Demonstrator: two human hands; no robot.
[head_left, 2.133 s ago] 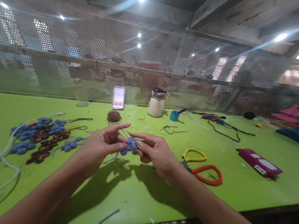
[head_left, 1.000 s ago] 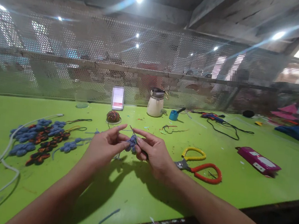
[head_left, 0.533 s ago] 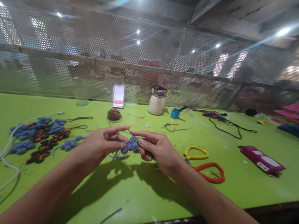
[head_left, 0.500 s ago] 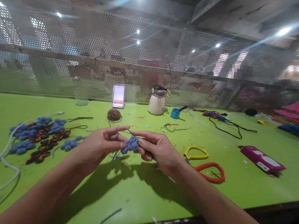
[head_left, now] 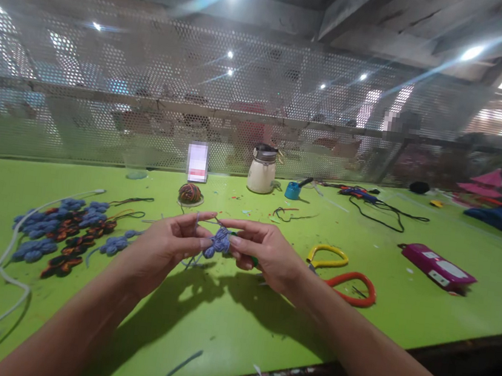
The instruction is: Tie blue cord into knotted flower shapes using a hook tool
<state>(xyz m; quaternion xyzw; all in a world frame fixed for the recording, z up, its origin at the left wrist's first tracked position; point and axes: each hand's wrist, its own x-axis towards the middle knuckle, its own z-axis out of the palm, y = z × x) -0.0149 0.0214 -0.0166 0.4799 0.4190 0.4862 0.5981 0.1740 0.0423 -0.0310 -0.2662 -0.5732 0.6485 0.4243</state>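
A small blue-purple crochet piece [head_left: 220, 242] is held above the table between my two hands. My left hand [head_left: 176, 237] pinches its left side between thumb and fingers, with a strand of yarn running over the raised index finger. At the right side of the piece, my right hand [head_left: 266, 251] is closed around a green-handled crochet hook [head_left: 255, 262]; most of the hook is hidden by the fingers. Behind my hands rests a multicoloured ball of yarn [head_left: 190, 193]. Several finished blue crochet flowers [head_left: 35, 249] and dark orange-black ones [head_left: 62, 265] lie left of my left hand.
Scissors with yellow and red handles [head_left: 351, 287] lie right of my right forearm. Farther right is a magenta power strip [head_left: 437, 269]. A jar [head_left: 261, 174], a blue pot [head_left: 293, 190] and a propped phone [head_left: 197, 161] stand at the back. A white cable [head_left: 9, 250] crosses the left side.
Both hands keep their grip on the crochet piece. The right hand and hook have turned slightly, showing more green handle. The whole view has shifted a little.
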